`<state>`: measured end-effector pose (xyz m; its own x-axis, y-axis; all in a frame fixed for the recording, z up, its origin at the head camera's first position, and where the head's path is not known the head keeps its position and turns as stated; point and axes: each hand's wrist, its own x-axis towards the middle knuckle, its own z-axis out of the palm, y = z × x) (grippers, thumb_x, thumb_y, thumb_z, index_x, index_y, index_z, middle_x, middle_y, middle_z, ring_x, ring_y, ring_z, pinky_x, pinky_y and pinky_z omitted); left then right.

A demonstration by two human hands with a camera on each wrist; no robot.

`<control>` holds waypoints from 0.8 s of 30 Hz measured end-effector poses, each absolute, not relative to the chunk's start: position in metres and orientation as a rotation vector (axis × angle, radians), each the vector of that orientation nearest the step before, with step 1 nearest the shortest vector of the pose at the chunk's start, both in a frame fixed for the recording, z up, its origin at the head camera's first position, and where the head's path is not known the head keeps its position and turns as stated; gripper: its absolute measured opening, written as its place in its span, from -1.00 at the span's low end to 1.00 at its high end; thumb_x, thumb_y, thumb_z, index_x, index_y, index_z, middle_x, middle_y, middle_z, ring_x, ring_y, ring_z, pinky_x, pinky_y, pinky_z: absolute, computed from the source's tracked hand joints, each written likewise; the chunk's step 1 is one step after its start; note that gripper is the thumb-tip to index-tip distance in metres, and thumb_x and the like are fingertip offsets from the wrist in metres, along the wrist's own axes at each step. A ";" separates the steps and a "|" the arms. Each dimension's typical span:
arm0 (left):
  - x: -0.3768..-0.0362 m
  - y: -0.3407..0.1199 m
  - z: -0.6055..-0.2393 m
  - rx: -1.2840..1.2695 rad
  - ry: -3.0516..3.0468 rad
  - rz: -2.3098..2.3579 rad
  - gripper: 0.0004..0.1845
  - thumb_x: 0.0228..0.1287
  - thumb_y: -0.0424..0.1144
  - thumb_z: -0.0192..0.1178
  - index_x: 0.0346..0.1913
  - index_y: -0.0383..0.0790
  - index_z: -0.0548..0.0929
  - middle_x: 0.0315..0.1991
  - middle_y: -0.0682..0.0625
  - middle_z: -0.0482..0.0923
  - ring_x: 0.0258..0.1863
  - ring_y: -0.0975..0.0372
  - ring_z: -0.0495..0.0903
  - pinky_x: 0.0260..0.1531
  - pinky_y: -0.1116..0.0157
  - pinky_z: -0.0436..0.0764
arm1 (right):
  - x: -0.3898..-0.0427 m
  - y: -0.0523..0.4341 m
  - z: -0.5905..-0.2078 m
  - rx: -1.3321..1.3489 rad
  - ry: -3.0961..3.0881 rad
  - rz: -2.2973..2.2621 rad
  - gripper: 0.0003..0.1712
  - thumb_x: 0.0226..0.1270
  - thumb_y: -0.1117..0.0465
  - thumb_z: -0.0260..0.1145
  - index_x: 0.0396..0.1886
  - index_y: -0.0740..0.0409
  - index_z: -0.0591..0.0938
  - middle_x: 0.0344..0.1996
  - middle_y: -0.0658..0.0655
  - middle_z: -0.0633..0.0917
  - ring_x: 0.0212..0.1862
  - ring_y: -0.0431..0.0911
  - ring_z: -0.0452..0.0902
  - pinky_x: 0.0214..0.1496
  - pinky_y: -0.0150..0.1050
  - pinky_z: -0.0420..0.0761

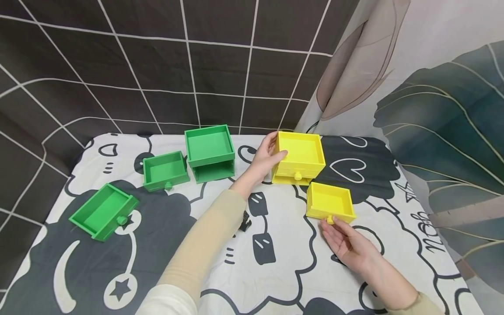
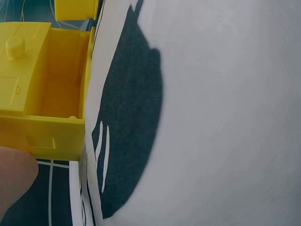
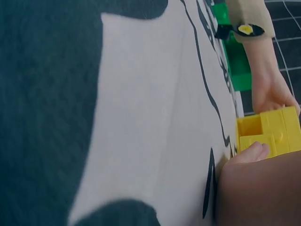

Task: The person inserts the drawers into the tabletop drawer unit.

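Green plastic pieces fill the left half of the cloth-covered table (image 1: 275, 271): a loose green drawer (image 1: 103, 211) lies tilted near the left edge with its knob toward the person, a second green drawer (image 1: 165, 170) sits farther back and to the right, and just beside that one stands a green cabinet (image 1: 210, 153), its top a shallow open tray and its lower slot open at the front. Right of the cabinet, the left hand (image 1: 266, 158), reaching out from a beige sleeve (image 1: 204, 245), grips the left side of the yellow cabinet (image 1: 300, 156); the thumb lies across the left wall near the front and the fingers curl round the back corner, so the hand holds the box steady. That yellow cabinet stands near the far middle of the table, with one yellow drawer seated in it and its round knob facing the person; the left wrist view shows the same box close up, with a fingertip at its edge. Nearer and slightly to the right, a loose yellow drawer (image 1: 330, 201) rests on the cloth, well apart from the green pieces and just in front of the yellow cabinet. The right hand (image 1: 346, 243) lies palm up behind that drawer's front, fingers relaxed and nearly straight, with the fingertips touching its small knob (image 1: 330, 219); it grips nothing. Dark tiled cloth hangs behind, and a leaf-patterned curtain (image 1: 433, 109) closes the right side.
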<state>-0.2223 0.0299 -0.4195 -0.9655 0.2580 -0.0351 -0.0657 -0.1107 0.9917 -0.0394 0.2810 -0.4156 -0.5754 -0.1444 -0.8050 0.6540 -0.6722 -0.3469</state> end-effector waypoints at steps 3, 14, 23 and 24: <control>-0.223 0.031 -0.420 0.213 1.939 2.179 -0.20 0.43 -0.42 0.24 0.65 -0.15 0.20 0.66 -0.06 0.21 0.68 0.11 0.19 0.72 0.34 0.20 | -0.037 0.277 -0.416 1.029 0.909 -2.258 -0.70 0.68 0.07 0.21 -0.23 0.08 0.77 -0.21 0.06 0.90 -0.08 -0.21 0.85 0.22 -0.39 0.79; -0.223 0.031 -0.422 0.222 1.938 2.187 -0.22 0.43 -0.43 0.23 0.65 -0.15 0.21 0.65 -0.06 0.22 0.68 0.11 0.19 0.72 0.33 0.21 | -0.037 0.258 -0.420 0.924 0.992 -2.230 -0.72 0.68 0.14 0.21 -0.25 0.09 0.76 -0.24 0.06 0.89 -0.10 -0.20 0.86 0.16 -0.35 0.83; -0.222 0.031 -0.421 0.211 1.927 2.189 -0.21 0.42 -0.44 0.25 0.65 -0.15 0.21 0.65 -0.06 0.22 0.68 0.11 0.19 0.72 0.32 0.21 | -0.041 0.245 -0.421 0.883 1.019 -2.211 -0.69 0.68 0.14 0.21 -0.27 0.10 0.78 -0.26 0.06 0.89 -0.12 -0.19 0.86 0.13 -0.36 0.84; -0.222 0.031 -0.420 0.212 1.927 2.189 -0.21 0.42 -0.44 0.24 0.65 -0.15 0.21 0.65 -0.07 0.22 0.68 0.10 0.19 0.72 0.32 0.21 | -0.041 0.243 -0.421 0.877 1.023 -2.209 -0.69 0.68 0.14 0.21 -0.27 0.10 0.78 -0.27 0.06 0.89 -0.12 -0.19 0.86 0.13 -0.36 0.84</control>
